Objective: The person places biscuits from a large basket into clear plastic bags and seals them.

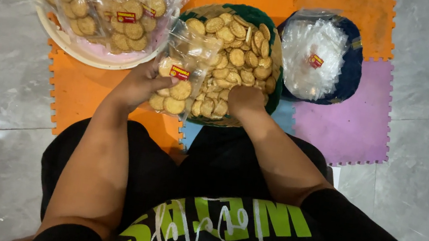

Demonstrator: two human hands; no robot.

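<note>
My left hand (137,85) grips a clear plastic bag (182,67) partly filled with round golden biscuits, held open over the near-left rim of a woven basket (263,19). The basket holds a heap of loose biscuits (235,55). Fingers down, my right hand (245,99) rests among the biscuits at the basket's near edge; what it holds is hidden.
A round tray (74,51) at the upper left carries several filled biscuit bags (112,6). A dark blue bowl (354,67) at the right holds a pile of clear empty bags. Everything rests on orange and purple foam mats (354,130) over a grey tiled floor.
</note>
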